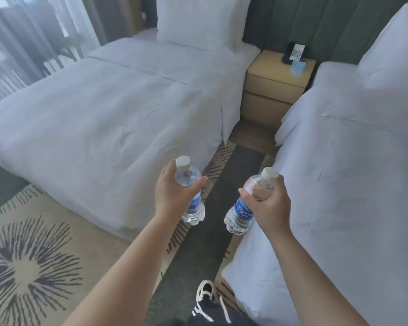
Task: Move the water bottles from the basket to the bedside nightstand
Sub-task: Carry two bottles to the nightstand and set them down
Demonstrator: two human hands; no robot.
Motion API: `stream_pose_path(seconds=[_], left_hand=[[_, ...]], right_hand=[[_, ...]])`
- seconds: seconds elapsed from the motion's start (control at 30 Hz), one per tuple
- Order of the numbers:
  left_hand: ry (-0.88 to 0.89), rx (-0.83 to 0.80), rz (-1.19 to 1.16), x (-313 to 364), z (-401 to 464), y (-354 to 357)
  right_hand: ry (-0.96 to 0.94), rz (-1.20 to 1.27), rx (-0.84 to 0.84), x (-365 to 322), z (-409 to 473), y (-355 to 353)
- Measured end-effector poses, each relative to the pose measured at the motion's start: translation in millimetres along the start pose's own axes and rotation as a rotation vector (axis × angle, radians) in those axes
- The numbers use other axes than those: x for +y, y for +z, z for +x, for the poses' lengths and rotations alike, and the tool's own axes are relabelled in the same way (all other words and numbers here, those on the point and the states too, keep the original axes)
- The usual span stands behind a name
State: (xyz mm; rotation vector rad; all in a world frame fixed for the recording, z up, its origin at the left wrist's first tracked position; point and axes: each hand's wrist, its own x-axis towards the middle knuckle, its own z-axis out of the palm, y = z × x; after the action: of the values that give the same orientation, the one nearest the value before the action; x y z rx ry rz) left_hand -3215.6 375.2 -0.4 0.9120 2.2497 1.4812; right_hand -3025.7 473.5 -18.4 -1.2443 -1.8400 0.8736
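Hands: left hand (172, 190) grips the left bottle (190, 191); right hand (267, 201) grips the right bottle (242, 209), both held over the aisle.
Nightstand (275, 89): at 12 o'clock, well apart.
On it: phone (293, 52), perhaps a blue card (298, 66).
Flanks: left bed (99, 109), right bed (353, 161).
Aisle: carpet (205, 231) between the bed edges.

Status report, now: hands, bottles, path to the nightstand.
Left hand grips one bottle, right hand grips the other bottle. Nightstand ahead between the beds; phone on top. Aisle shows nothing blocking.
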Motion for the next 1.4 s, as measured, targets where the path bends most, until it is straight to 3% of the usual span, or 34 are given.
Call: stream_pose_path(seconds=[0.43,0.73,1.03,1.4], left_hand=[[0.153,-0.193,0.015,37,217,138],[0.191,-0.324,0.011,49,426,243],[0.229,-0.348,-0.001,103,601,330],[0.178,-0.314,-0.015,139,782,497]], right_hand=[[0.143,-0.022,0.192,32,201,30],[0.228,-0.071,0.255,55,404,91],[0.256,-0.087,0.337,64,588,114],[0.276,-0.039,0.323,143,833,116]])
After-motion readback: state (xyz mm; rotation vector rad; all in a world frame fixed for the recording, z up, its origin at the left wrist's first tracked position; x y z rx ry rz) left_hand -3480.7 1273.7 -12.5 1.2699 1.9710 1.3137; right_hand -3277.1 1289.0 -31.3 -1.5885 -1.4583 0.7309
